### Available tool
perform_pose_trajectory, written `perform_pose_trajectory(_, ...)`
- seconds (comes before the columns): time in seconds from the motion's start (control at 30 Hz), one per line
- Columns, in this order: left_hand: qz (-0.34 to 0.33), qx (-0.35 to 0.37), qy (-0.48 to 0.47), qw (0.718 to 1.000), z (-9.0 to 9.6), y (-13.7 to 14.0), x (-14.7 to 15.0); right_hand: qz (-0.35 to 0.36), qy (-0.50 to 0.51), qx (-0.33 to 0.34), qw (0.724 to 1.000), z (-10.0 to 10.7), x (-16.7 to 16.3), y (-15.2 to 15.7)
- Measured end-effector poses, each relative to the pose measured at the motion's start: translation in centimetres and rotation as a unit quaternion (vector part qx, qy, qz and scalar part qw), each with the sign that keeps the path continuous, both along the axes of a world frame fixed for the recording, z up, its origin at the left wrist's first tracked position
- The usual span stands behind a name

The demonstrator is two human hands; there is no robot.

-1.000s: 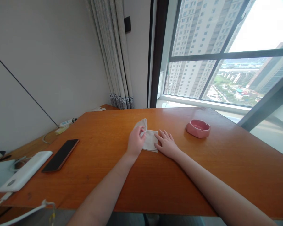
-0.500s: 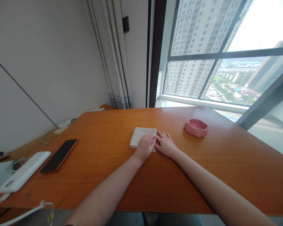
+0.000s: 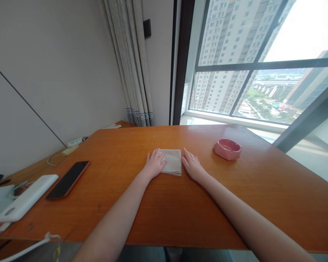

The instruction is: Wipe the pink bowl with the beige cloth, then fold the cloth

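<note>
A folded pale cloth (image 3: 172, 161) lies flat near the middle of the wooden table, its layers showing along the near edge. My left hand (image 3: 153, 164) rests with fingers spread over the cloth's left side and hides that part of it. Just beyond the right edge of the cloth, my right hand (image 3: 192, 165) lies on the tabletop with its fingers stretched out. Neither hand grips anything.
A pink ashtray (image 3: 227, 149) stands to the right on the table (image 3: 196, 218). At the left lie a black phone (image 3: 68, 180) and a white power bank (image 3: 27, 198) with a cable plugged in. A power strip (image 3: 75, 142) sits by the wall.
My left hand has let go of the cloth's right edge and moved left, opening flat on its left side. The right hand stays nearly where it was.
</note>
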State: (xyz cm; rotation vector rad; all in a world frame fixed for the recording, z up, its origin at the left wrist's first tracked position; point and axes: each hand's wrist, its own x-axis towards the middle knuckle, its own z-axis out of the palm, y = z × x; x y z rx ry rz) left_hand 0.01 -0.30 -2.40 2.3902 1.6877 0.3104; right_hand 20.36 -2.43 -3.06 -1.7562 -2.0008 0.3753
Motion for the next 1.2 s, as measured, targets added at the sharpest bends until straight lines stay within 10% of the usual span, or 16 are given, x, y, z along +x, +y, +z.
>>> perform_pose_trajectory(0.23, -0.057, -0.002, -0.045, 0.997, -0.9, -3.5, 5.1, 0.065, -0.095, 0.045, 0.992, 0.9, -2.0, -1.6)
perform_pose_trajectory(0.47, -0.081, 0.010, 0.024, 0.996, -1.1, -2.2, 2.5, 0.006, -0.195, -0.029, 0.980, -0.3, -0.6, -2.2)
perform_pose_trajectory(0.9, -0.083, 0.002, 0.032, 0.996, -1.1, -2.1, 2.4, -0.033, -0.222, -0.074, 0.972, -0.8, 14.2, -6.1)
perform_pose_trajectory(1.07, -0.072, 0.015, 0.013, 0.997, -1.6, -1.9, 2.6, -0.022, -0.202, 0.000, 0.979, -0.2, 16.9, -6.2)
perform_pose_trajectory(1.2, -0.059, 0.058, -0.037, 0.996, -2.0, -1.3, 2.9, 0.036, -0.175, 0.105, 0.978, 1.6, 12.5, -5.5)
